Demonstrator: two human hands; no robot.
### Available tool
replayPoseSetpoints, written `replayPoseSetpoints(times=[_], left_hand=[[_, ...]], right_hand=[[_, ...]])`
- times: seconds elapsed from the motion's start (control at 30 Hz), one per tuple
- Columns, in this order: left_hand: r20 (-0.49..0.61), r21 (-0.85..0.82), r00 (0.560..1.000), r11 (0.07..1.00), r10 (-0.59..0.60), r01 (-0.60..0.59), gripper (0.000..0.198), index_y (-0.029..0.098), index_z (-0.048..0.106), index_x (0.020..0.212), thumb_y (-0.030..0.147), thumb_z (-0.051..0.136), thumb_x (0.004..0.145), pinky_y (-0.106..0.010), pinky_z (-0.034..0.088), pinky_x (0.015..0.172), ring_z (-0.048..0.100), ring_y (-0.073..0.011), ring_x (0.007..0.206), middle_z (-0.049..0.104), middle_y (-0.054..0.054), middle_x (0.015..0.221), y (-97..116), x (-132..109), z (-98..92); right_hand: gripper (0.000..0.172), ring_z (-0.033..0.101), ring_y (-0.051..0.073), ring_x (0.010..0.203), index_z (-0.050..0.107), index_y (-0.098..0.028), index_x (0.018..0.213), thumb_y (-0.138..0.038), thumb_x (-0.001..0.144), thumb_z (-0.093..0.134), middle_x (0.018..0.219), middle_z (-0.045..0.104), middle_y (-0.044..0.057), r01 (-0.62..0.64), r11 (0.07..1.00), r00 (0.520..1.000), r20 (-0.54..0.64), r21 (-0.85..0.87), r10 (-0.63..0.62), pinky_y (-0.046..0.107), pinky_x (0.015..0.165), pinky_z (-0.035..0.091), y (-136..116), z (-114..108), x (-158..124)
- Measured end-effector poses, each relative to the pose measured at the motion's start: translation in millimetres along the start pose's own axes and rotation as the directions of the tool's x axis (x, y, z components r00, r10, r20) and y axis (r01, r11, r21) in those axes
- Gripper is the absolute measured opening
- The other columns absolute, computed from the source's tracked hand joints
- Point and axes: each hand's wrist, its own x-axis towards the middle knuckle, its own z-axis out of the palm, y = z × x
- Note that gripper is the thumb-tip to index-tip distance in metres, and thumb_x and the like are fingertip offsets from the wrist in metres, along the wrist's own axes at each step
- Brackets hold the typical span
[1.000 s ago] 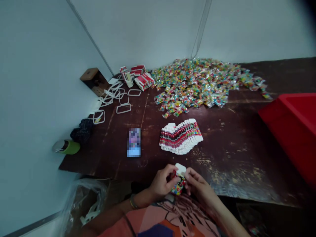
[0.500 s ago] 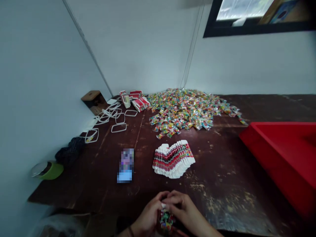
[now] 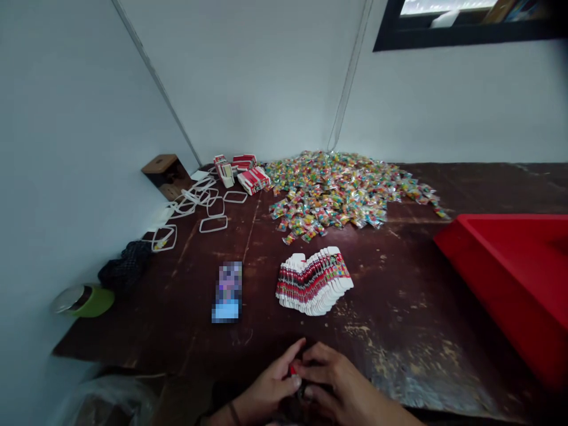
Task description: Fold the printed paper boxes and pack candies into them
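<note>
My left hand (image 3: 276, 383) and my right hand (image 3: 339, 381) meet at the table's front edge, fingers closed around a small candy box (image 3: 293, 370). Only a red bit of this box shows between the fingers; the rest is hidden or dark. Just beyond my hands lies a fanned row of flat red-and-white candy boxes (image 3: 310, 284), overlapping one another. Left of that row is a phone (image 3: 227, 293) with a blurred-out screen. Toward the wall spreads a big heap of small clear-wrapped colourful candies (image 3: 337, 195).
A large red tray (image 3: 501, 284) takes up the right side. Bundled cartons (image 3: 254, 180), white band loops (image 3: 213, 223) and a wooden box (image 3: 166, 174) lie at the back left. A dark cloth (image 3: 126, 266) and a green cap (image 3: 95, 302) sit at the left edge.
The box's printed face, visible between my hands before, has turned out of sight. My fingers have shifted, with my left index finger now stretched upward. The view has tipped slightly down.
</note>
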Motion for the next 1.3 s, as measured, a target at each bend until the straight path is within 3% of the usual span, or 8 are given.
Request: replayPoseSetpoints(times=[0.13, 0.27, 0.43, 0.57, 0.67, 0.9, 1.13, 1.3], left_hand=[[-0.165, 0.159, 0.986, 0.987, -0.005, 0.032, 0.061, 0.018, 0.048, 0.132, 0.037, 0.064, 0.076, -0.037, 0.041, 0.091, 0.057, -0.0244, 0.103, 0.063, -0.012, 0.114, 28.4, 0.6, 8.5], [-0.261, 0.443, 0.963, 0.879, -0.064, 0.178, 0.042, 0.016, 0.064, 0.105, 0.018, 0.066, 0.063, -0.026, 0.042, 0.075, 0.057, -0.0174, 0.081, 0.066, -0.003, 0.088, 66.3, -9.3, 5.6], [-0.327, 0.533, 0.92, 0.761, -0.218, 0.37, 0.028, 0.016, 0.063, 0.078, 0.016, 0.072, 0.052, -0.022, 0.039, 0.06, 0.054, -0.0141, 0.066, 0.062, 0.004, 0.067, 91.8, -32.8, -25.0], [-0.515, 0.08, 0.857, 0.995, -0.009, 0.058, 0.032, 0.016, 0.057, 0.094, 0.032, 0.069, 0.069, -0.029, 0.047, 0.07, 0.063, -0.0168, 0.074, 0.067, -0.002, 0.084, 93.0, -23.2, -39.6], [-0.574, -0.02, 0.811, 0.988, 0.114, -0.154, 0.037, 0.014, 0.058, 0.105, 0.034, 0.067, 0.075, -0.028, 0.046, 0.075, 0.062, -0.0145, 0.078, 0.066, -0.006, 0.096, 84.2, -4.4, -29.7], [-0.184, 0.049, 0.983, 0.999, -0.01, 0.019, 0.052, 0.018, 0.045, 0.122, 0.028, 0.067, 0.076, -0.027, 0.05, 0.062, 0.061, -0.0165, 0.08, 0.062, -0.006, 0.097, 62.9, 7.5, 17.8], [0.008, 0.051, 0.999, 0.998, -0.049, 0.048, 0.044, 0.021, 0.049, 0.12, 0.026, 0.064, 0.079, -0.026, 0.048, 0.064, 0.058, -0.0145, 0.079, 0.058, -0.002, 0.088, 50.7, 2.3, 23.6], [-0.08, -0.065, 0.992, 0.994, -0.094, 0.089, 0.06, 0.022, 0.043, 0.127, 0.024, 0.069, 0.074, -0.025, 0.045, 0.061, 0.058, -0.0141, 0.073, 0.059, -0.002, 0.087, 34.7, 3.6, 19.4]], right_hand=[[0.017, 0.061, 0.016, 0.09, 0.072, -0.024, 0.09, -0.024, 0.087, 0.055, 0.095, 0.069, 0.003, 0.113, 0.972, 0.991, 0.091, -0.204, -0.096, 0.026, 0.083, 0.044, 16.3, -47.8, 44.0], [0.023, 0.054, 0.023, 0.106, 0.066, -0.015, 0.103, -0.013, 0.083, 0.054, 0.117, 0.06, 0.014, -0.314, 0.85, 0.905, -0.405, -0.423, 0.132, 0.034, 0.091, 0.04, 67.2, -133.7, 125.2], [0.023, 0.056, 0.025, 0.098, 0.061, -0.01, 0.103, -0.011, 0.082, 0.051, 0.106, 0.064, 0.018, -0.477, 0.806, 0.788, -0.576, -0.351, 0.216, 0.033, 0.085, 0.04, 102.1, -188.4, 161.3], [0.028, 0.059, 0.021, 0.085, 0.056, -0.011, 0.11, -0.026, 0.092, 0.041, 0.098, 0.065, 0.014, -0.466, 0.847, 0.768, -0.593, -0.258, 0.242, 0.03, 0.075, 0.044, 83.7, -164.9, 129.8], [0.028, 0.06, 0.017, 0.083, 0.055, -0.018, 0.111, -0.036, 0.09, 0.048, 0.098, 0.065, 0.006, -0.235, 0.968, 0.915, -0.355, -0.085, 0.191, 0.026, 0.071, 0.046, 55.4, -118.7, 92.3], [0.018, 0.051, 0.015, 0.063, 0.064, -0.021, 0.084, -0.038, 0.083, 0.062, 0.071, 0.061, 0.001, -0.191, 0.981, 0.929, -0.318, 0.026, 0.189, 0.026, 0.059, 0.041, 34.8, -48.0, 33.5], [0.014, 0.054, 0.025, 0.096, 0.069, -0.024, 0.084, -0.035, 0.084, 0.061, 0.104, 0.063, 0.008, 0.02, 0.969, 0.985, -0.16, -0.247, -0.061, 0.041, 0.084, 0.042, 21.7, -38.4, 36.6], [0.02, 0.053, 0.026, 0.099, 0.068, -0.022, 0.082, -0.039, 0.085, 0.059, 0.104, 0.061, 0.009, -0.106, 0.957, 0.882, -0.47, -0.271, -0.036, 0.044, 0.088, 0.039, 21.5, -13.5, 34.3]])
